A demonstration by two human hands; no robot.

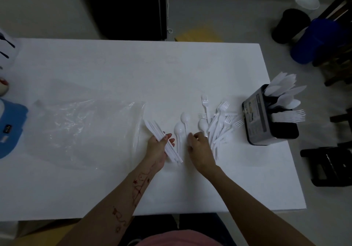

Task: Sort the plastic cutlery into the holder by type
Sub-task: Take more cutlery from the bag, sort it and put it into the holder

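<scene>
left hand (159, 146) grips a knife bundle (163, 141) near the worktop's (114, 70) front edge; right hand (198, 146), fingers curled, reaches a spoon (185, 118). pinch its handle, then carry it to the holder (266, 120) at the right edge.

A plain indoor workroom: white table (133, 70) mid-frame, pale floor (228, 13), dark stools (327, 165) and blue bin (312, 41) at right.

Far half of table (133, 64): bare, open to reach.
Left: plastic bag (82, 125) spread flat, low.
Centre front: two spoons (182, 125) lie between both hands.
Right: loose cutlery pile (219, 125) lies before the holder (266, 120).
Holder: upright near right table edge; cutlery sticks out of its top.
</scene>
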